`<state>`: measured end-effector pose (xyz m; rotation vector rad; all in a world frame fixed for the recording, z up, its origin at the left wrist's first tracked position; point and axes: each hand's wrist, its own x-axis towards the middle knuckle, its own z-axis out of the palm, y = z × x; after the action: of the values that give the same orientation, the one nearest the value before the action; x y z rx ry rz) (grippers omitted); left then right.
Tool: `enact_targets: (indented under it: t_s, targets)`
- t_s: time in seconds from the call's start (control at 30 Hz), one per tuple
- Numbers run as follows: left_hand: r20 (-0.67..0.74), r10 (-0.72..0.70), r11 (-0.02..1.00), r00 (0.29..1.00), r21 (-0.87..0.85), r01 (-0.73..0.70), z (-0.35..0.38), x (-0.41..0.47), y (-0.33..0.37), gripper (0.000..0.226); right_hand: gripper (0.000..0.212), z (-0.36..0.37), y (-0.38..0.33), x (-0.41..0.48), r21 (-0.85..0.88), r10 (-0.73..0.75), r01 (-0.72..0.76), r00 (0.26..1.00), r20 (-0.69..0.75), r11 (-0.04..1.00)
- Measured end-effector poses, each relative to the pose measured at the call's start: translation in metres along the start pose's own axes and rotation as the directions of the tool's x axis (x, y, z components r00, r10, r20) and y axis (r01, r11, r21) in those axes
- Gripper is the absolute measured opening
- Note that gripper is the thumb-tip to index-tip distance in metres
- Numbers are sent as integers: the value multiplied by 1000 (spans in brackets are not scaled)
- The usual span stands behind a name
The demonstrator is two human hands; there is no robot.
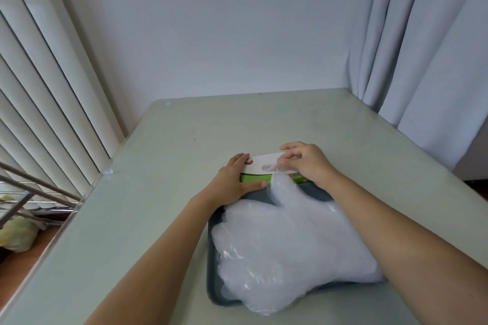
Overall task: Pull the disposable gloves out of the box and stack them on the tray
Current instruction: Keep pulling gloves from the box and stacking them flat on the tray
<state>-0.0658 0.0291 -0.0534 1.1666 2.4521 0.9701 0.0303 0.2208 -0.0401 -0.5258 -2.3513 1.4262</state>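
Note:
A white and green glove box [260, 166] lies flat on the table just beyond the dark grey tray [212, 266]. My left hand [232, 182] presses on the box's left end with straight fingers, thumb along its green front. My right hand [303, 162] is over the box's opening, and its fingertips pinch a thin clear glove [276, 170] coming out of the slot. A pile of clear disposable gloves [285, 243] covers most of the tray, fingers toward the left and one thumb reaching up to the box.
The pale green table [158, 192] meets a white wall at the back. Vertical blinds [47, 92] hang on the left and a grey curtain [427, 47] on the right. A metal rack [29, 192] stands beyond the table's left edge.

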Motion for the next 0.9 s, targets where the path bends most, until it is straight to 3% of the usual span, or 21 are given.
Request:
enact_targets:
  t_s: [0.13, 0.27, 0.4, 0.53, 0.6, 0.7, 0.8, 0.9]
  targets:
    - [-6, 2, 1000, 1000, 1, -2, 1, -1, 0, 89, 12, -5, 2, 3, 345, 118, -89, 991, -64, 935]
    - [-2, -16, 1000, 1000, -5, 16, 0, -3, 0, 89, 9, -14, -5, 3, 741, 263, -154, 964, -31, 654]
    - [-2, -24, 1000, 1000, -19, 24, -3, -3, 0, 86, 5, -32, -12, -7, 900, 261, -156, 964, 49, 406]
    - [35, -62, 998, 997, -14, 62, -5, -1, 4, 87, 52, -62, -29, -19, 987, 118, -49, 992, 31, 155]
    - [62, -76, 997, 995, 25, 75, -9, -1, 9, 84, 57, -77, -43, -27, 997, 35, -2, 999, 0, 80]
    - [51, -76, 997, 996, 37, 74, -20, -4, 28, 80, 56, -86, -66, -44, 994, -50, 30, 998, -25, 108]
    - [-71, 0, 953, 997, -303, -21, -34, -16, 64, 80, 60, -82, -82, -60, 973, -81, 20, 997, -1, 232]
    - [-103, 184, 881, 977, -424, -211, -41, -39, 111, 66, 65, -73, -89, -73, 976, -66, -9, 998, 24, 218]
